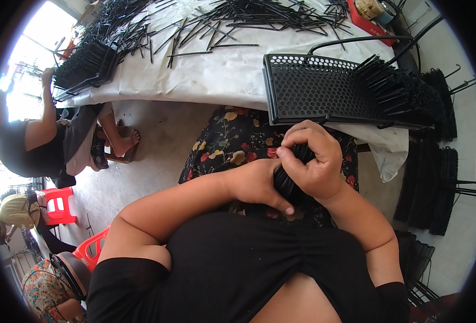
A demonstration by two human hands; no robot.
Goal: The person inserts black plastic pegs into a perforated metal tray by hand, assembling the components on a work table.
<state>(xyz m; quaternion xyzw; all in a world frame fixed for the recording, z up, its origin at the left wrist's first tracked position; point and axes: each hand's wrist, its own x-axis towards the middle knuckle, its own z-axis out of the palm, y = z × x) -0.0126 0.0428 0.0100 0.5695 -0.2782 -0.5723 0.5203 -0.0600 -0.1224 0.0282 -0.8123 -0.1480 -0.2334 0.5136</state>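
Over my lap, both hands are closed around a bundle of thin black strips [285,185]. My left hand [258,182] wraps the bundle from the side, its thumb lying along the lower part. My right hand [319,161] grips the upper end, with thumb and forefinger curled together. The fingers hide much of the bundle, so its exact kind cannot be made out. Just beyond my right hand, at the table edge, a black perforated metal basket [313,89] holds a row of black strips [397,91] at its right end.
The white-covered table [205,72] carries a heap of loose black strips [270,13] at the back. At the left a person [33,134] sits by another black rack [90,64]. Red stools [60,205] stand lower left. Black bundles [429,183] hang or lie at the right.
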